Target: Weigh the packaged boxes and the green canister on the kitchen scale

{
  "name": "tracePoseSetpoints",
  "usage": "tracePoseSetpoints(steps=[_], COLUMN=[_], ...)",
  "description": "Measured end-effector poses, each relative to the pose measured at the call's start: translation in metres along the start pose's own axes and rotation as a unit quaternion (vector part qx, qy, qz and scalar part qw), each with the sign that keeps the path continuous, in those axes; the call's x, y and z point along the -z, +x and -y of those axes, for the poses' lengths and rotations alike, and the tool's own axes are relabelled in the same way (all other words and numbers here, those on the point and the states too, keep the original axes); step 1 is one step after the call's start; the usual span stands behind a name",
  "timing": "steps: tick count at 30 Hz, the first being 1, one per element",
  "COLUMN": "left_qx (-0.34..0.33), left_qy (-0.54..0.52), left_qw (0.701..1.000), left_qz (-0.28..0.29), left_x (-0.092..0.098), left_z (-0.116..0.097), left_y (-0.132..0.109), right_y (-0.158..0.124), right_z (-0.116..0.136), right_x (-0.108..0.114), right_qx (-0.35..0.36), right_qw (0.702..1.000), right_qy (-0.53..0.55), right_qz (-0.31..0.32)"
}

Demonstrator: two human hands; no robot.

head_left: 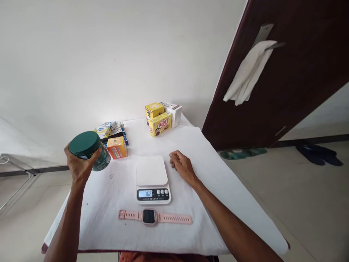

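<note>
My left hand is wrapped round a dark green round tin and holds it tilted above the table's left side. A white digital kitchen scale sits in the middle of the white-covered table; its platform is bare and its display is lit. My right hand rests on the cloth just right of the scale, fingers curled loosely with nothing in them. A pink smartwatch lies flat in front of the scale.
An orange box and several small boxes lie at the back left. Yellow boxes and a white box stand at the back. A dark door with a white cloth is on the right; sandals lie on the floor.
</note>
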State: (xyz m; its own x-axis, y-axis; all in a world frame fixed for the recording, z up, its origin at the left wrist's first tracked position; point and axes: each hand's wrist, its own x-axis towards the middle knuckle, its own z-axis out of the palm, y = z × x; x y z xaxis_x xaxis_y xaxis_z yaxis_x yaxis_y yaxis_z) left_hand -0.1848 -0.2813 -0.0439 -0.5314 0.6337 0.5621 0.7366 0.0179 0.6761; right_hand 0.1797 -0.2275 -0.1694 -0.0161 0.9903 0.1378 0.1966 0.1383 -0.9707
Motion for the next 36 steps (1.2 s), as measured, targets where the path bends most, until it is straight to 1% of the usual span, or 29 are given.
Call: tracePoseSetpoints(steps=[2, 3, 5, 7, 10, 14, 16, 19, 26, 29, 32, 34, 36], left_qx=[-0.056, -0.085, -0.136, -0.169, -0.184, -0.184, -0.172, -0.155, -0.162, -0.177, -0.193, -0.170, -0.122], left_qy=[0.004, -0.001, -0.025, -0.057, -0.073, -0.080, -0.100, -0.106, -0.090, -0.133, -0.209, -0.256, -0.278], left_qw=[0.998, 0.996, 0.988, 0.977, 0.965, 0.958, 0.956, 0.957, 0.961, 0.950, 0.922, 0.908, 0.911], left_qz=[0.021, 0.036, 0.072, 0.116, 0.170, 0.203, 0.215, 0.222, 0.207, 0.220, 0.261, 0.283, 0.280], left_x=[0.004, 0.002, -0.008, -0.023, -0.047, -0.070, -0.077, -0.083, -0.089, -0.089, -0.086, -0.083, -0.083], left_z=[-0.023, -0.034, -0.054, -0.070, -0.086, -0.095, -0.095, -0.094, -0.087, -0.075, -0.059, -0.046, -0.032], left_y=[-0.006, -0.011, -0.023, -0.038, -0.059, -0.073, -0.077, -0.083, -0.095, -0.091, -0.081, -0.075, -0.072], right_y=[-0.001, -0.001, -0.001, 0.000, 0.002, 0.003, 0.003, 0.003, 0.000, -0.001, -0.002, -0.002, -0.002], right_z=[0.002, 0.002, 0.001, 0.000, -0.001, -0.001, 0.000, 0.001, 0.004, 0.004, 0.004, 0.004, 0.003], right_x=[0.000, 0.001, 0.001, 0.001, 0.001, 0.002, 0.002, 0.002, 0.003, 0.003, 0.003, 0.003, 0.003], right_qx=[-0.001, 0.000, 0.000, -0.003, -0.004, 0.002, -0.001, -0.008, -0.004, -0.005, -0.002, -0.001, 0.000], right_qw=[1.000, 1.000, 1.000, 1.000, 1.000, 1.000, 1.000, 1.000, 1.000, 1.000, 1.000, 1.000, 1.000], right_qy=[-0.007, -0.011, -0.016, -0.016, -0.015, -0.011, -0.007, -0.004, -0.003, 0.000, 0.004, 0.005, 0.007], right_qz=[-0.003, -0.004, -0.003, 0.000, 0.000, 0.000, 0.000, -0.001, 0.000, 0.000, 0.005, 0.006, 0.005])
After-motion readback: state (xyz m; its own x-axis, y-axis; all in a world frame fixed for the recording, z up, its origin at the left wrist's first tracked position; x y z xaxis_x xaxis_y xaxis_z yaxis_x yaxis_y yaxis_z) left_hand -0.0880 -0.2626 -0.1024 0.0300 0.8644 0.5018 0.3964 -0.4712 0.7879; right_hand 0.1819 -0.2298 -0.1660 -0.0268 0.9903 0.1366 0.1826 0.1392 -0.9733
